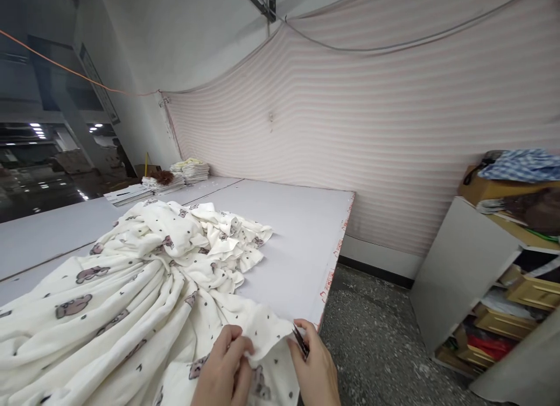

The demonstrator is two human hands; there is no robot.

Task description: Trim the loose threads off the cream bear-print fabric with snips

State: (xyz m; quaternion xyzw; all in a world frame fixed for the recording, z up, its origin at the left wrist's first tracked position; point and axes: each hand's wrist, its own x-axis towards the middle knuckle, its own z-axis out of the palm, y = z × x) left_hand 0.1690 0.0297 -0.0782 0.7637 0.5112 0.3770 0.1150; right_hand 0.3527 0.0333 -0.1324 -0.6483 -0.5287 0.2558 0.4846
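Note:
White fabric [149, 289] printed with brownish animal heads and small dark marks lies in gathered folds over the table [297, 237]. My left hand [227, 365] pinches its edge near the front of the table. Close by on the right, my right hand [315, 359] is closed around small dark thread snips [301, 343]. The tips of the snips point up and left, by the fabric's corner. Whether the blades touch the cloth, I cannot tell.
Folded cloth stacks [190, 171] and a reddish-brown bundle [161, 177] sit at the table's far left. Beyond the table's right edge is speckled floor [371, 330]. A grey cabinet [464, 272] with boxes and cloth stands at right. A striped sheet [371, 114] covers the wall.

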